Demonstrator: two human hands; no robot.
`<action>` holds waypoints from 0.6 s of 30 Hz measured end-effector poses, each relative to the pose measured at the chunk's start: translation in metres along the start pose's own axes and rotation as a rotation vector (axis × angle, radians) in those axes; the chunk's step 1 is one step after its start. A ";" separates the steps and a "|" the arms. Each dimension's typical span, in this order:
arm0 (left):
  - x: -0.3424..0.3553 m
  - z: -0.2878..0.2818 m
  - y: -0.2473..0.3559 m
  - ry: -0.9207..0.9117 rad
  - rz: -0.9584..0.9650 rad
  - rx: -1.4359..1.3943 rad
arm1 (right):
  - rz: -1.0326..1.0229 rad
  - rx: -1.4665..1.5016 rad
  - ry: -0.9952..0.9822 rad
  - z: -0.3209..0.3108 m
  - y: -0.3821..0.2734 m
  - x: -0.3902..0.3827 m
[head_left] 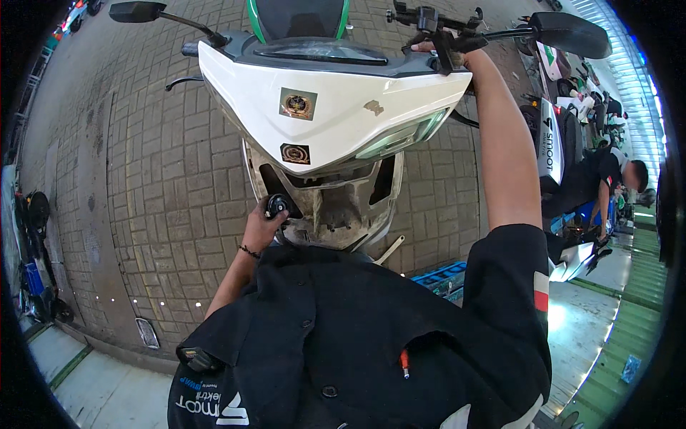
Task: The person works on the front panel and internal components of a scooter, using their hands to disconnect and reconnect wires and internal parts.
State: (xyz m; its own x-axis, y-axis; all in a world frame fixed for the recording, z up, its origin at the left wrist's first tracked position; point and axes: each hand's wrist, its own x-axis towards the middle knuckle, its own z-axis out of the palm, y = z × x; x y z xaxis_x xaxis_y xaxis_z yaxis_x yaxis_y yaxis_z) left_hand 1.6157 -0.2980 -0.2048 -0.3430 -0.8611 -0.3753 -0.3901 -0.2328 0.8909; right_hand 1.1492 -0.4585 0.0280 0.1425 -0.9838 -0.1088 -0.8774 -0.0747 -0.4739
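Observation:
In front of me stands a white scooter [336, 93] with two square stickers on its front panel. Below that panel, the dusty inner part [343, 207] of its body lies exposed. My left hand [263, 227], a dark bracelet at the wrist, is closed around a small round black part [276, 205] beside the left edge of this opening. I cannot make out the kind of that part. At the scooter's right handlebar, my right hand [457, 51] curls its fingers around the grip, which the hand and a black phone holder [444, 46] largely hide.
A left mirror [136, 11], a right mirror [572, 34] and a brake lever [184, 81] stick out from the scooter. A blue crate [444, 277] lies near my right side. Farther right, a person in dark clothes [597, 182] bends among parked scooters. Brick paving [164, 179] surrounds the scooter.

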 end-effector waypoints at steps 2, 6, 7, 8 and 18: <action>-0.001 0.001 0.002 -0.009 0.013 0.002 | -0.001 0.036 0.020 0.002 0.005 0.001; -0.005 0.002 0.013 0.004 0.011 0.041 | 0.022 0.002 0.029 -0.001 -0.021 -0.004; -0.006 0.002 0.012 0.017 0.029 0.103 | 0.028 -0.021 0.025 -0.001 -0.026 -0.003; -0.002 0.005 0.016 -0.009 0.047 0.097 | 0.053 -0.007 0.036 -0.008 -0.024 -0.012; 0.000 0.005 0.009 0.023 0.021 0.108 | 0.085 0.083 0.010 0.001 -0.010 -0.004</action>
State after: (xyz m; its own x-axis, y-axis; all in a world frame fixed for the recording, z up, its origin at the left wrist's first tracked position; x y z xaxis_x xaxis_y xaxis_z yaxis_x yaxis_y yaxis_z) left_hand 1.6081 -0.2978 -0.1980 -0.3327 -0.8759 -0.3495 -0.4732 -0.1655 0.8653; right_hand 1.1572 -0.4535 0.0324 0.0648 -0.9876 -0.1433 -0.8448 0.0221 -0.5345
